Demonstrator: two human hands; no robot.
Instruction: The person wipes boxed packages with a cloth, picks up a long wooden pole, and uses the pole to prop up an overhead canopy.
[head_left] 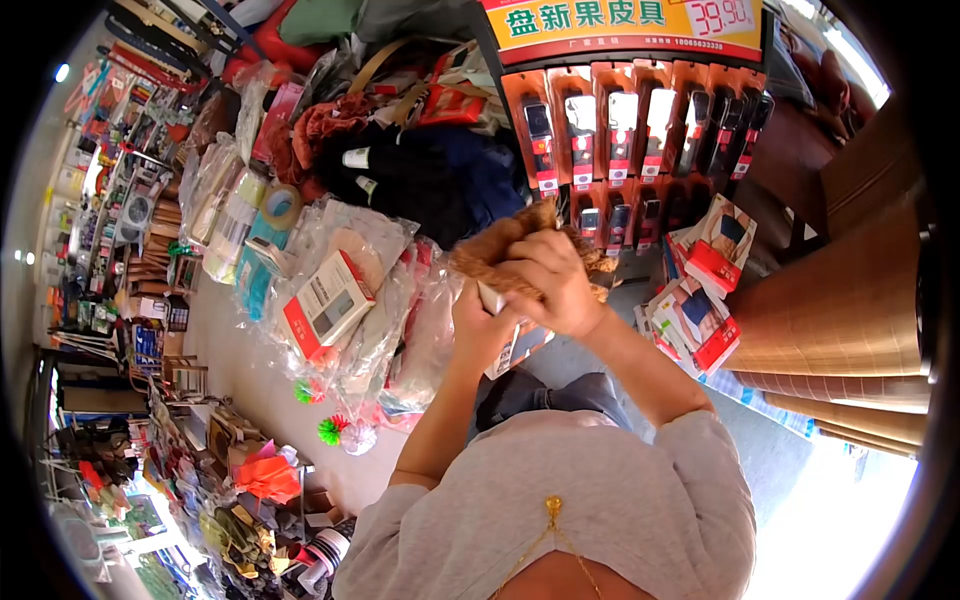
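In front of my chest my left hand (483, 322) is closed round the side of a small white box (527, 345) with a picture on it, partly covered by my hands. My right hand (557, 282) is closed on a crumpled brown cloth-like item (482, 254), with its fingers curled over it. The brown item lies against the top of the box; whether it is partly inside cannot be made out. Nearest on the left is a pile of clear plastic bags (380, 340) with a red and white box (330, 303) on top.
A belt display rack (620, 125) stands ahead under a yellow and red price sign (625, 25). Picture boxes (700, 320) are stacked at the right beside brown rolls (840, 310). Dark garments (420, 170) and a tape roll (281, 206) lie ahead left. Crowded shelves (130, 220) line the far left.
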